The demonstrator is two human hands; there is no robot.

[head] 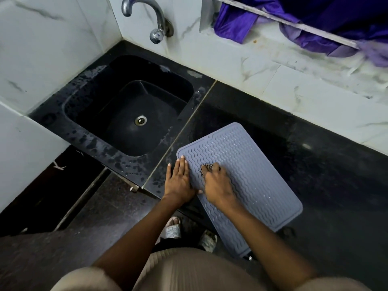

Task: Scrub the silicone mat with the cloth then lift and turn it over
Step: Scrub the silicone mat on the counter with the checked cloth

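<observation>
A grey silicone mat [247, 173] with wavy ridges lies at an angle on the black counter, its near end hanging past the counter's front edge. My left hand [179, 179] lies flat, fingers together, on the mat's left edge and presses it down. My right hand [216, 185] is closed over a small dark cloth [206, 167] and holds it against the mat near its left side. Only a bit of the cloth shows past my fingers.
A black sink [126, 114] with a metal drain is set into the wet counter to the left, under a metal tap [144, 15]. White marble tiles [294, 87] line the wall behind. Purple fabric [273, 19] hangs at a window ledge at top right. My feet are below the counter edge.
</observation>
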